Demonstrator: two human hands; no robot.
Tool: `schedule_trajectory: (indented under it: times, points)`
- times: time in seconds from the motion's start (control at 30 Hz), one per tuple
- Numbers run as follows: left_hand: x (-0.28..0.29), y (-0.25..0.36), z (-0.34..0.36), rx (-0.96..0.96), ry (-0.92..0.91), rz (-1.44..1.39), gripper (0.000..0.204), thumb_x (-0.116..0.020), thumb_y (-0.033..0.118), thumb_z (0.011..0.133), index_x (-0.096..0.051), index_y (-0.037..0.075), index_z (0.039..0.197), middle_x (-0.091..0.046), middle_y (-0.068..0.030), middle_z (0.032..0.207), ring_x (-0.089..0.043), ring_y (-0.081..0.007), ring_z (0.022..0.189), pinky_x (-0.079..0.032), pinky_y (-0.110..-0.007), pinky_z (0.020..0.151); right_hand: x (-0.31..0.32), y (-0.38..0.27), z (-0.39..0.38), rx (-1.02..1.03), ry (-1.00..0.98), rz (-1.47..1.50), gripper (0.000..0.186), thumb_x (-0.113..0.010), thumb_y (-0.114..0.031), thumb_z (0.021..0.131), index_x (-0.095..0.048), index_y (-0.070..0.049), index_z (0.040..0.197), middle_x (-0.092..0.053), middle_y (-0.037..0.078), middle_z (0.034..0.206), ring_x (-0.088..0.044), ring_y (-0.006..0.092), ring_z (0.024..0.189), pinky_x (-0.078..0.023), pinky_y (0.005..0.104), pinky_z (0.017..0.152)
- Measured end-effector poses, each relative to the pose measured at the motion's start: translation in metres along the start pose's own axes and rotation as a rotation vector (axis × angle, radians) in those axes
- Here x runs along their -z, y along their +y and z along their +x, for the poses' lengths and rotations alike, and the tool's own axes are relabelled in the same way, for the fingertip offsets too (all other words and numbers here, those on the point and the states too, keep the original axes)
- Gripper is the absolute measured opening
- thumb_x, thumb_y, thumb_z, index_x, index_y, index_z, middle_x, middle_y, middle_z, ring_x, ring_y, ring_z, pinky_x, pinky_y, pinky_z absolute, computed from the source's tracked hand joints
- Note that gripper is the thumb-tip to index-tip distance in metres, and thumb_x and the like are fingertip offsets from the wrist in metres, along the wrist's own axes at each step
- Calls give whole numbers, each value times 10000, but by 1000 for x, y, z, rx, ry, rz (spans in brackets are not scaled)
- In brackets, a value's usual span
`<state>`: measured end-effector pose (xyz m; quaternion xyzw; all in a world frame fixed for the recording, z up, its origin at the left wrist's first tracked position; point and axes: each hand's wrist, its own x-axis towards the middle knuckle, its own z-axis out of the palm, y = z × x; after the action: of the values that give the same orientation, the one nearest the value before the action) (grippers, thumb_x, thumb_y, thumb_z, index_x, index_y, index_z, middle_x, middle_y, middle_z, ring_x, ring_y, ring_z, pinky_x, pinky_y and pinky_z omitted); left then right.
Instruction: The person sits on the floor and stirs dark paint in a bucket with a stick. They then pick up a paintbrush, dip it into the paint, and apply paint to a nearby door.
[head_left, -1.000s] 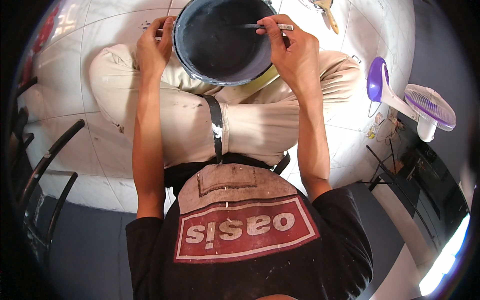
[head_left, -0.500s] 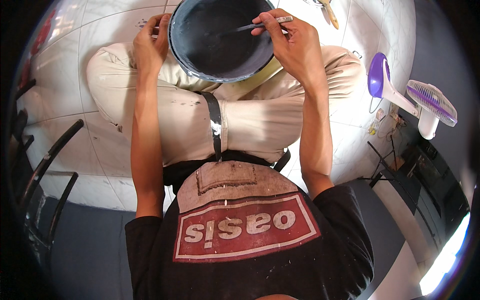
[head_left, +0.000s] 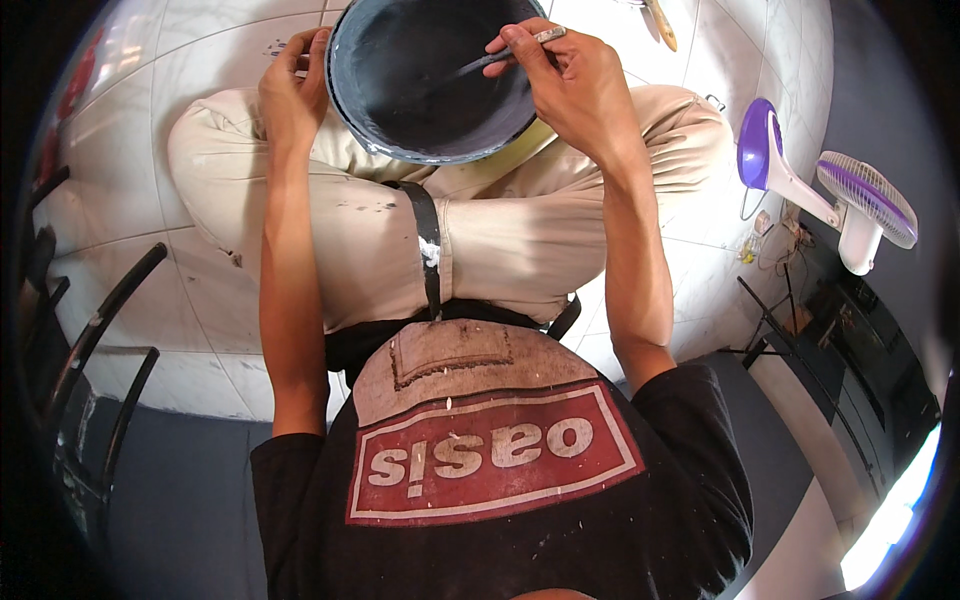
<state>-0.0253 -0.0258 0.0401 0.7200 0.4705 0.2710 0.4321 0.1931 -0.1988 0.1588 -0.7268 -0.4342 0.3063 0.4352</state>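
Across the bucket's (head_left: 365,135) right rim, the slim tool (head_left: 476,67) slants, long axis running down-left into dark grey contents; right hand (head_left: 575,85) (nearer one) has its grip pinched on the upper end. Left hand (head_left: 292,95) at left rim, can't tell if clamped. Crossed legs (head_left: 520,230) behind, white tile floor (head_left: 120,290) around; brush handle (head_left: 661,25) beyond, fan (head_left: 868,200) right.
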Motion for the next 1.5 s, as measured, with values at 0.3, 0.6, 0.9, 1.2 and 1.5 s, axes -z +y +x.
schedule_trajectory:
  times: [0.3,0.6,0.9,1.2,1.5]
  points:
    - [-2,-3,1,-37,17,7,309,-627,346,1048,-759,90,1161,-756,-76,865,-697,-161,749,-538,-301,687,9,-10,-2,-129,-56,89,355,-586,-249,1090,-746,53,994,-762,61,853,-502,17,506,-313,199,434]
    - [0,4,0,21,0,-7,327,-618,370,1049,-763,96,1156,-762,-81,869,-709,-177,769,-539,-315,690,-6,-43,-24,56,226,-336,304,-629,-259,1068,-752,18,1049,-769,52,829,-630,55,628,-443,222,525]
    - [-1,-4,1,-55,24,3,342,-612,389,1051,-762,104,1165,-758,-86,848,-712,-186,769,-539,-319,686,-25,-31,-22,-97,216,-109,299,-593,-247,1079,-736,6,1008,-760,60,791,-556,91,576,-404,259,512]
    - [-1,-2,2,-8,6,9,353,-605,377,1055,-760,81,1169,-749,-94,829,-690,-163,724,-528,-298,662,-8,-17,-6,-299,33,160,362,-547,-273,1098,-734,26,1019,-764,95,805,-390,9,415,-280,218,393]
    - [-4,-6,1,-18,-11,-47,322,-617,336,1054,-759,68,1162,-743,-88,821,-669,-125,708,-517,-275,629,31,-23,-12,-364,87,287,434,-508,-309,1110,-722,64,1050,-765,201,886,-291,2,340,-191,200,349]
